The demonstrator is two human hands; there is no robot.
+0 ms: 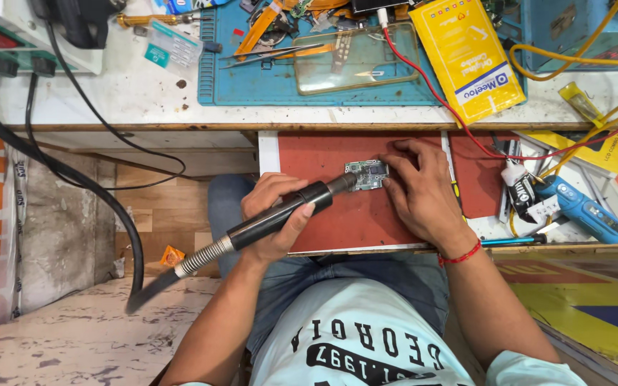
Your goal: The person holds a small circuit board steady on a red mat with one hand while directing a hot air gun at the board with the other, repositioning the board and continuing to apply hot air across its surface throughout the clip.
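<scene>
1. Left hand [275, 214]: fingers wrapped tightly around the black barrel of a hot-air handpiece [280, 214], nozzle aimed at the board's left edge.
2. Hose [73, 179]: a thick black line runs from the handpiece's coiled metal collar down and leftward, then up to the bench.
3. Circuit board [368, 174]: small, green, lying flat on a red mat [337, 214] on a pulled-out shelf below the bench edge.
4. Right hand [418, 189]: laid over the mat, fingertips pressing the board's right side; whether anything is pinched between them is unclear.
5. Background: blue work mat [252, 78], yellow package [466, 53], blue tool [584, 209].
</scene>
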